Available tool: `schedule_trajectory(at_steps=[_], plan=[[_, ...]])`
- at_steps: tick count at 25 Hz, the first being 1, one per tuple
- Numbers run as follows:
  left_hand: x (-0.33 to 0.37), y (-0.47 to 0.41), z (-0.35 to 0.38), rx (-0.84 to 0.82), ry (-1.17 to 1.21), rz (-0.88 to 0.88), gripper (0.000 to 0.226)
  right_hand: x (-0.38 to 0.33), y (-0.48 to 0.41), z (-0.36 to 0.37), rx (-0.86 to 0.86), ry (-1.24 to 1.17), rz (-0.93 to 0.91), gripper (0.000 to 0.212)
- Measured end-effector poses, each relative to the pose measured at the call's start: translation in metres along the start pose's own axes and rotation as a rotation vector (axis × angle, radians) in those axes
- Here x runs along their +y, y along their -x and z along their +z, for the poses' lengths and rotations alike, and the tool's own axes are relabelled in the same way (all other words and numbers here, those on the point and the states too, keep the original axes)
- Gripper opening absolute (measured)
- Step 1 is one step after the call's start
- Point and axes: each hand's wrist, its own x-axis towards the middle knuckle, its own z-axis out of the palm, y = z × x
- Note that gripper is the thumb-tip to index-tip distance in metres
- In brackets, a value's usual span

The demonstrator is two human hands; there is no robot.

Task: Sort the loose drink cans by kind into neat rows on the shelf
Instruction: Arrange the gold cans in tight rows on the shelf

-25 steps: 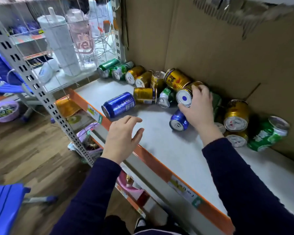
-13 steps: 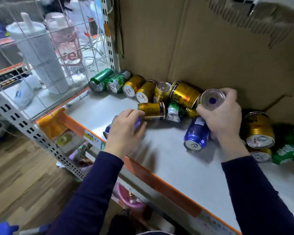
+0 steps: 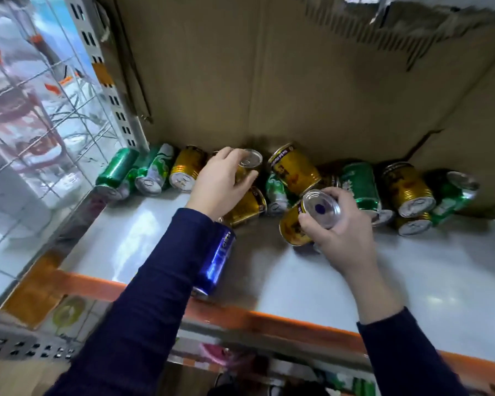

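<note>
Gripping a short gold metal can [image 3: 252,167] beside the brown cardboard wall [image 3: 269,81], the left hand [image 3: 220,181] matches the right hand [image 3: 337,235], which clasps a second gold can [image 3: 292,230], probably for grouping one kind.

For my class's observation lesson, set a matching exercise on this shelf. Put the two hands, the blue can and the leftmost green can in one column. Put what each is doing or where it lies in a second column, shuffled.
Column A
1. blue can
2. left hand
3. right hand
4. leftmost green can

Column B
a. holds the blue-dotted gold can
b. lies beside the wire grid
c. lies by the orange front edge
d. grips the back gold can

Pairs: 1-c, 2-d, 3-a, 4-b
</note>
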Motion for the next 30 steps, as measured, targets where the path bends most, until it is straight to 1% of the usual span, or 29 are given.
schedule_trajectory(at_steps=[3,5,8,9,11,12,14,16,18,21,24,27,30], plan=[[0.009,-0.015,0.011,-0.041,0.026,0.083,0.042,-0.002,0.009,0.000,0.002,0.043,0.017,0.051],[0.017,-0.026,0.018,-0.073,0.041,0.156,0.043,-0.003,0.016,-0.004,0.003,0.075,0.051,0.053],[0.029,-0.042,0.033,-0.169,0.029,0.237,0.053,-0.002,0.025,-0.013,0.008,0.109,0.088,0.056],[0.033,-0.046,0.039,-0.212,0.012,0.218,0.060,-0.001,0.028,-0.017,0.012,0.116,0.096,0.056],[0.039,-0.052,0.050,-0.286,-0.045,0.119,0.073,0.004,0.032,-0.024,0.028,0.117,0.118,0.056],[0.040,-0.052,0.054,-0.311,-0.071,0.093,0.075,0.006,0.034,-0.028,0.039,0.110,0.132,0.058],[0.042,-0.050,0.060,-0.343,-0.046,0.115,0.068,0.010,0.038,-0.036,0.063,0.097,0.148,0.063],[0.044,-0.047,0.062,-0.341,0.055,0.122,0.056,0.013,0.041,-0.043,0.086,0.094,0.145,0.058],[0.046,-0.043,0.062,-0.315,0.090,0.125,0.048,0.015,0.042,-0.047,0.102,0.095,0.148,0.049],[0.047,-0.032,0.058,-0.248,0.179,0.130,0.037,0.017,0.044,-0.053,0.116,0.107,0.148,0.046],[0.047,-0.013,0.050,-0.152,0.328,0.141,0.035,0.019,0.046,-0.058,0.138,0.100,0.156,0.044],[0.053,-0.001,0.042,-0.133,0.404,0.163,0.036,0.022,0.049,-0.063,0.161,0.105,0.176,0.051],[0.066,0.007,0.038,-0.116,0.441,0.176,0.035,0.028,0.057,-0.072,0.187,0.104,0.197,0.051]])
